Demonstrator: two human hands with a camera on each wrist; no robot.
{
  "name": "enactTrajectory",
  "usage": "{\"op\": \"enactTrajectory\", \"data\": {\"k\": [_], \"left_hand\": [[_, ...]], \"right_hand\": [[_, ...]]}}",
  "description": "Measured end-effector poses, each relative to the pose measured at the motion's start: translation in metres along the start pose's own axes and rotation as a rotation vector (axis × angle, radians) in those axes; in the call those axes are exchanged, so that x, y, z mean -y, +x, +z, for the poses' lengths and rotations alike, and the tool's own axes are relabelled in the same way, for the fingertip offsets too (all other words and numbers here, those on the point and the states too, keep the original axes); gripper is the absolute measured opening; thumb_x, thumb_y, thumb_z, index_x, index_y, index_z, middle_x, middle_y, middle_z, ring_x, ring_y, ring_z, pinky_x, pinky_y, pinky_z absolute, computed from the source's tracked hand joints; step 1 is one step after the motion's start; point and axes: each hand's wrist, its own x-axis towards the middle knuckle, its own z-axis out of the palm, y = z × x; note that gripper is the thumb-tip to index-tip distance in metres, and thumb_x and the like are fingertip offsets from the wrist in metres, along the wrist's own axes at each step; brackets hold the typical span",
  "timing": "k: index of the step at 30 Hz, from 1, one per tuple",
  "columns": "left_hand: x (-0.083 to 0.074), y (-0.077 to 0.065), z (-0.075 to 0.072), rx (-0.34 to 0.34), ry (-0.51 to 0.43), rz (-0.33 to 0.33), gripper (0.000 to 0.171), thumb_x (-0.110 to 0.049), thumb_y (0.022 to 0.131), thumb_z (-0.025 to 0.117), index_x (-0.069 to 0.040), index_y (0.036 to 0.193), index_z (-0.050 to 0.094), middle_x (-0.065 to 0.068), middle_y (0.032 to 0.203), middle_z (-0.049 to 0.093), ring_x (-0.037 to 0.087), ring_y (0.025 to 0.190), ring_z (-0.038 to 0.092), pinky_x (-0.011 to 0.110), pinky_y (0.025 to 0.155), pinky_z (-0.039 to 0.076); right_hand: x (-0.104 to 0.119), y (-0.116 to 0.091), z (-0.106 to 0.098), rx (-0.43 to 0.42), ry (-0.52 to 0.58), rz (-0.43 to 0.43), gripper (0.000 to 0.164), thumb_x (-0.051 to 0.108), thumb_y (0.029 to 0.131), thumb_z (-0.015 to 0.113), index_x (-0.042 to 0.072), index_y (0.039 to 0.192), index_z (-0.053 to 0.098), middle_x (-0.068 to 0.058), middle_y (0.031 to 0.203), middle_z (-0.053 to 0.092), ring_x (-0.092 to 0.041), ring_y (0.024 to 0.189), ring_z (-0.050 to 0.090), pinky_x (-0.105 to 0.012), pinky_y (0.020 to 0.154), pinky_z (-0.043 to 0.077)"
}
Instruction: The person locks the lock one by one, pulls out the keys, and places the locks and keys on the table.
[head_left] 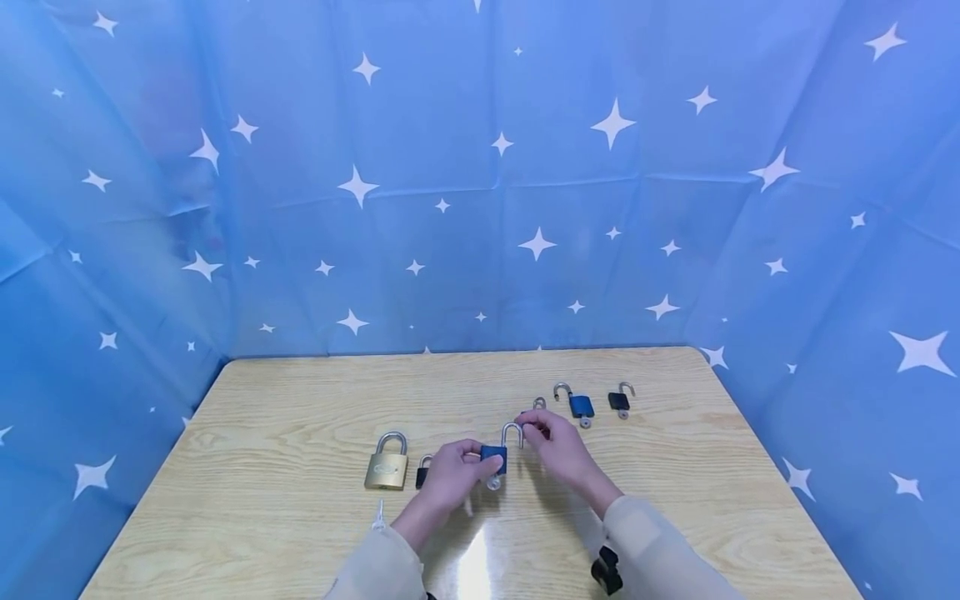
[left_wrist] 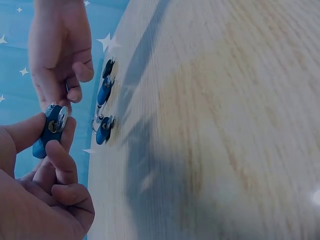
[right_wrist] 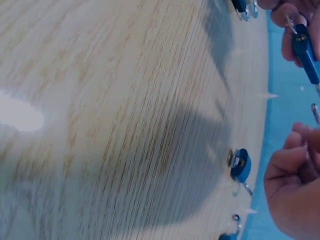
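In the head view my left hand [head_left: 448, 477] holds a blue padlock [head_left: 492, 459] between thumb and fingers, over the middle of the table. Its shackle [head_left: 512, 431] stands swung up and unlatched, and a key [head_left: 492, 482] hangs from its underside. My right hand [head_left: 561, 450] is just right of that shackle, fingers loosely bent and fingertips close to it. From the right wrist view, the held padlock [right_wrist: 305, 52] has its shackle's tip near my right fingertips [right_wrist: 300, 127]. Behind the right hand, another padlock [head_left: 539, 403] is mostly hidden.
A large brass padlock [head_left: 386, 471] and a small black padlock [head_left: 422, 475], both with latched shackles, stand at left. A loose key [head_left: 379, 515] lies before them. At back right are a blue padlock [head_left: 581, 406] and a black padlock [head_left: 618, 401], both unlatched with keys inserted.
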Motion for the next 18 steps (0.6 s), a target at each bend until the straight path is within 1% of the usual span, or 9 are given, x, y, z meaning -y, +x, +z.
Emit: {"op": "enactTrajectory", "data": {"k": [3,5,8,9,12,15,17,18], "left_hand": [[0.003,0.000,0.002,-0.008,0.000,0.002,0.032,-0.030,0.084,0.071,-0.005,0.103,0.064,0.006,0.088,0.070,0.020,0.080,0.062,0.039,0.073,0.045],[0.004,-0.001,0.003,-0.013,-0.001,0.004,0.032,-0.029,0.084,0.072,-0.005,0.104,0.063,0.007,0.088,0.071,0.020,0.079,0.062,0.041,0.073,0.045],[0.006,-0.002,0.004,-0.021,0.005,0.002,0.032,-0.028,0.084,0.072,-0.005,0.104,0.063,0.008,0.088,0.071,0.020,0.077,0.061,0.039,0.071,0.045],[0.006,-0.002,0.004,-0.024,0.007,0.002,0.032,-0.028,0.084,0.072,-0.004,0.105,0.063,0.008,0.088,0.071,0.020,0.077,0.061,0.038,0.069,0.044],[0.007,-0.003,0.004,-0.029,0.019,0.001,0.032,-0.027,0.084,0.072,-0.005,0.105,0.063,0.008,0.089,0.071,0.019,0.075,0.061,0.034,0.066,0.042],[0.007,-0.003,0.003,-0.027,0.019,0.005,0.033,-0.028,0.084,0.072,-0.004,0.105,0.063,0.008,0.090,0.072,0.020,0.075,0.061,0.034,0.065,0.042],[0.008,-0.002,0.004,-0.025,0.018,0.008,0.034,-0.028,0.084,0.072,-0.005,0.106,0.063,0.008,0.090,0.072,0.019,0.076,0.061,0.035,0.066,0.043],[0.008,-0.002,0.004,-0.022,0.014,0.008,0.034,-0.029,0.083,0.072,-0.005,0.106,0.063,0.008,0.090,0.072,0.020,0.076,0.062,0.036,0.067,0.044]], "right_hand": [[0.002,0.000,0.000,0.008,0.037,0.027,0.020,0.018,0.100,0.050,0.012,0.113,0.064,-0.003,0.102,0.061,-0.020,0.086,0.053,-0.034,0.073,0.046],[0.004,0.000,0.000,0.015,0.058,0.031,0.020,0.019,0.100,0.050,0.012,0.112,0.065,-0.004,0.101,0.061,-0.023,0.086,0.053,-0.034,0.072,0.045],[0.006,0.000,0.000,0.025,0.096,0.036,0.019,0.018,0.100,0.051,0.014,0.110,0.065,-0.008,0.100,0.060,-0.029,0.088,0.053,-0.034,0.070,0.044],[0.007,0.000,0.000,0.029,0.111,0.036,0.018,0.019,0.100,0.051,0.014,0.110,0.065,-0.008,0.100,0.060,-0.029,0.089,0.053,-0.035,0.071,0.045],[0.009,0.000,0.000,0.054,0.158,0.019,0.020,0.021,0.099,0.052,0.012,0.112,0.065,-0.009,0.101,0.060,-0.030,0.089,0.053,-0.037,0.072,0.046],[0.013,0.000,0.001,0.102,0.196,-0.009,0.024,0.024,0.099,0.053,0.010,0.115,0.064,-0.013,0.099,0.059,-0.027,0.081,0.051,-0.037,0.068,0.045],[0.015,0.000,0.001,0.139,0.199,-0.024,0.024,0.024,0.098,0.055,0.011,0.116,0.064,-0.014,0.099,0.059,-0.027,0.079,0.049,-0.034,0.064,0.044],[0.017,0.000,0.002,0.151,0.193,-0.033,0.024,0.024,0.098,0.055,0.012,0.116,0.064,-0.014,0.100,0.059,-0.026,0.079,0.050,-0.034,0.064,0.044]]}}
